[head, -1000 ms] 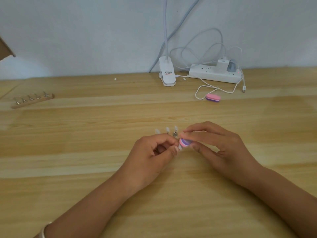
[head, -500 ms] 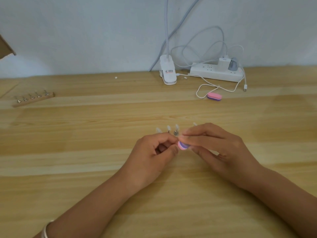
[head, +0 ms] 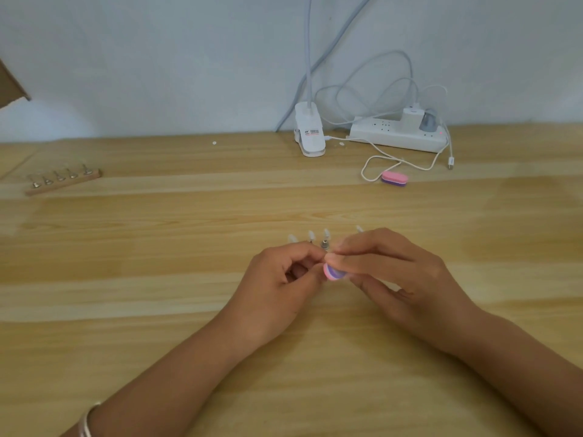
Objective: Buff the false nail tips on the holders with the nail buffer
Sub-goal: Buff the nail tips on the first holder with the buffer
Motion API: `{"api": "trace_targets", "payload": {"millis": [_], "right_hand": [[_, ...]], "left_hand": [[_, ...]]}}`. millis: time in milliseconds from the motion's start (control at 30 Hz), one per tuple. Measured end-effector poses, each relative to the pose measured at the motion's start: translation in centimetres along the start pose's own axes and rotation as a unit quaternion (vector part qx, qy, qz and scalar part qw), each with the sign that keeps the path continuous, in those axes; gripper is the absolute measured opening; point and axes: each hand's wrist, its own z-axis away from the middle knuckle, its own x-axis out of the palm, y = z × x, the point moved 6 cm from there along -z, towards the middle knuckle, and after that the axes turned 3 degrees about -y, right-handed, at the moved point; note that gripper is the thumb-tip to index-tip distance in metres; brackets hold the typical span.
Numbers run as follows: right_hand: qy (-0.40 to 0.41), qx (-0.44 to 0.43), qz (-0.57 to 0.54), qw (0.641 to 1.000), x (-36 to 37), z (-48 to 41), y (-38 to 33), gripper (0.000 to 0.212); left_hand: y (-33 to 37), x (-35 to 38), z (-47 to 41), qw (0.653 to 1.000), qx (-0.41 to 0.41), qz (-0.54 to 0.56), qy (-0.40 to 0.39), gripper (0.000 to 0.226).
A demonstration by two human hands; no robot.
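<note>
- R hand [head: 394, 275] is sitting just right of frame center, gripping the nail buffer [head: 332, 272]: forefinger is lying along the top and thumb is pressing from below, so the grip is clamped on it. Only the pink/purple rounded end is showing, pointing left.
- L hand [head: 277, 279] is sitting just left of center w/ fingers curled. Thumb and forefinger tips are meeting right at the buffer's end. Can't tell if anything is pinched between them, as that spot is hidden.
- False nail tips [head: 310, 236] are standing in a row just above the hands, center of frame. Four pale tips are showing. One metal holder [head: 325, 244] is peeking out just above the L forefinger; the other holders are hidden or too blurred to tell.
- Whether the buffer is touching a tip: can't tell, the fingers are covering it.
- Both forearms are coming in from the bottom edge, and a thin bracelet [head: 86, 421] is showing on the L wrist, lower left.
- Wooden table [head: 157, 310] is filling most of the frame.
- A wood strip [head: 63, 181] w/ five bare metal holders is lying at mid left, well apart from the hands.
- A second pink/purple buffer [head: 394, 178] is lying upper right of center, touching a loop of white cable [head: 372, 159].
- White power strip [head: 397, 137] w/ two plugs in it is lying against the wall [head: 157, 58], upper right.
- White lamp clip [head: 310, 134] is sitting just left of the strip, its stalk running up out of frame.
</note>
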Motion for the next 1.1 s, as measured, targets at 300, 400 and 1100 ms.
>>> {"api": "trace_targets", "payload": {"millis": [300, 400, 1100], "right_hand": [[0.032, -0.009, 0.012, 0.999, -0.9, -0.4, -0.4, 0.024], [0.047, 0.007, 0.01, 0.999, -1.1, -0.5, -0.1, 0.025], [0.038, -0.022, 0.017, 0.999, -0.4, -0.5, -1.3, 0.019]], "left_hand": [[0.7, -0.6, 0.2, 0.998, 0.029, -0.007, 0.054, 0.01], [1.1, -0.8, 0.2, 0.997, 0.04, -0.009, 0.067, 0.012], [0.4, -0.9, 0.2, 0.996, 0.001, 0.059, 0.074, 0.018]]}}
